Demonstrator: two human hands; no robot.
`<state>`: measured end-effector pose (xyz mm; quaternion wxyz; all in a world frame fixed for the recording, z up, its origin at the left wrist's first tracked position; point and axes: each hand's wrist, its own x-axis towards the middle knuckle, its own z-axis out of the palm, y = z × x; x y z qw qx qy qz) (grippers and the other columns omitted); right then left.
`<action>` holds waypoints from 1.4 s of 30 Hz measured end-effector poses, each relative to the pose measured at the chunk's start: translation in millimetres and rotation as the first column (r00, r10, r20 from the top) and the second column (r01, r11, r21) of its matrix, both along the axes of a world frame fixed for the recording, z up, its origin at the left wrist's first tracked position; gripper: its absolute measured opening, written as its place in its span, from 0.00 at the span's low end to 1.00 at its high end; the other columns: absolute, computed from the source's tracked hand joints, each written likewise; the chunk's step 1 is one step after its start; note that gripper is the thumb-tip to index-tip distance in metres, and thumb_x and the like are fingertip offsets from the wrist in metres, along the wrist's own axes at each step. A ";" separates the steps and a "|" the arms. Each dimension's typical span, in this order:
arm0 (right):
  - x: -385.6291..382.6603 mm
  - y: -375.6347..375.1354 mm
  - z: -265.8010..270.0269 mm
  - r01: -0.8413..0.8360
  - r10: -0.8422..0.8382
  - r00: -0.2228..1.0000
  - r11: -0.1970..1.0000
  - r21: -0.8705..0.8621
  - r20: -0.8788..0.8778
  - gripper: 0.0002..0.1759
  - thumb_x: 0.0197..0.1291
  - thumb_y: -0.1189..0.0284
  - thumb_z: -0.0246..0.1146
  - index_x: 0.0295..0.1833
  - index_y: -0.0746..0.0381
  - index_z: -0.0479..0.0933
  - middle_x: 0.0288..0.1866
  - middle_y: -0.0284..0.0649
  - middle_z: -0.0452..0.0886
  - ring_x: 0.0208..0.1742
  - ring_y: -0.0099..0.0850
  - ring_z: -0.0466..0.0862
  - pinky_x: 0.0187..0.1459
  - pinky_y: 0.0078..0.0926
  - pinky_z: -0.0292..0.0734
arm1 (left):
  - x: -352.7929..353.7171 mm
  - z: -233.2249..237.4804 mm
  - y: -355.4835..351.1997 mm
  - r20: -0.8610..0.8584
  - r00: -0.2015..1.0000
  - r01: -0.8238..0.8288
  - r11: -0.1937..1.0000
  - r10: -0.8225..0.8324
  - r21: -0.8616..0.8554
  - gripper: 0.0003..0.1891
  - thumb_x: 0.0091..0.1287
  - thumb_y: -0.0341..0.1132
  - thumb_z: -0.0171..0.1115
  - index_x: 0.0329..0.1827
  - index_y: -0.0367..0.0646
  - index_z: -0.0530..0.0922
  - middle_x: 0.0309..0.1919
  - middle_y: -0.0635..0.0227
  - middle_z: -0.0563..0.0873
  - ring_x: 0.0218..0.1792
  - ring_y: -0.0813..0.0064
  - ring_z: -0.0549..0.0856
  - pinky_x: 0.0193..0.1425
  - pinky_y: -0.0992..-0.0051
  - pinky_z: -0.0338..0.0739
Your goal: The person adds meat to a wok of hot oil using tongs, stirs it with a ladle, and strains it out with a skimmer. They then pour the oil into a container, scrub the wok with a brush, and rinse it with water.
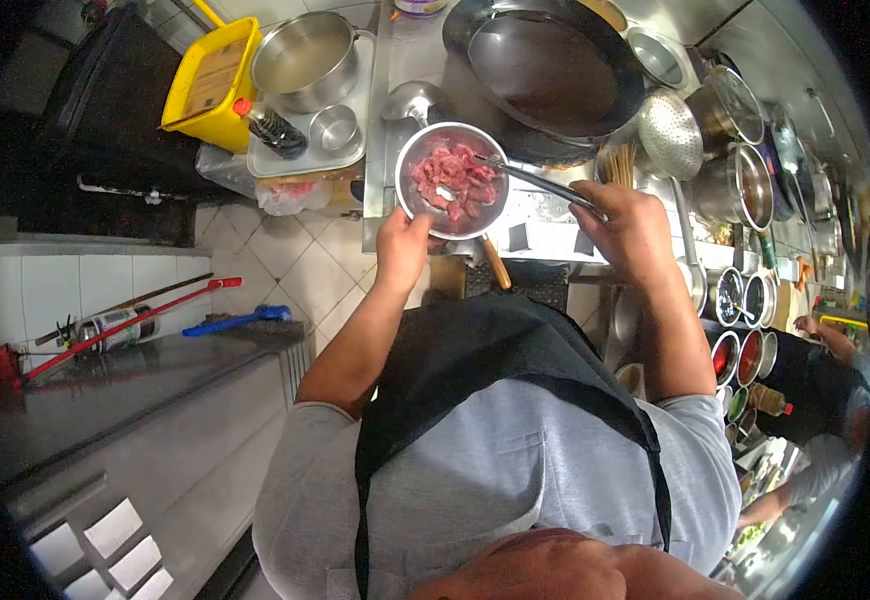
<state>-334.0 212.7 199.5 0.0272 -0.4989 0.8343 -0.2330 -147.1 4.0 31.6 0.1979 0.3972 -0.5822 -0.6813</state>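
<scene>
My left hand (403,246) grips the near rim of a round metal bowl (500,205), its thumb over the edge. Pieces of raw red meat (445,175) lie in the bowl, with a small white patch among them. In my right hand (635,232) is a pair of long dark chopsticks (540,184), their tips at the meat on the bowl's right side. Just behind the bowl rests a metal ladle (415,102). A wooden handle (496,262) sticks out below the bowl.
A large dark wok (545,70) sits behind the bowl. A perforated skimmer (670,135) and pots (735,185) stand at right. Back left, a tray (355,150) carries a steel pot (305,62) and sauce bottle (273,130) beside a yellow bin (210,90). Another person (815,385) works far right.
</scene>
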 end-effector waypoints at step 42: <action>-174.1 9.2 -42.3 0.641 -0.587 0.766 0.722 0.259 -0.260 0.23 0.65 0.52 0.60 0.50 0.60 0.83 0.43 0.54 0.85 0.46 0.54 0.84 0.49 0.48 0.79 | -12.1 -2.5 8.5 -0.102 0.982 -0.126 0.951 0.160 0.282 0.13 0.71 0.27 0.52 0.56 0.32 0.73 0.48 0.58 0.83 0.42 0.68 0.87 0.41 0.67 0.88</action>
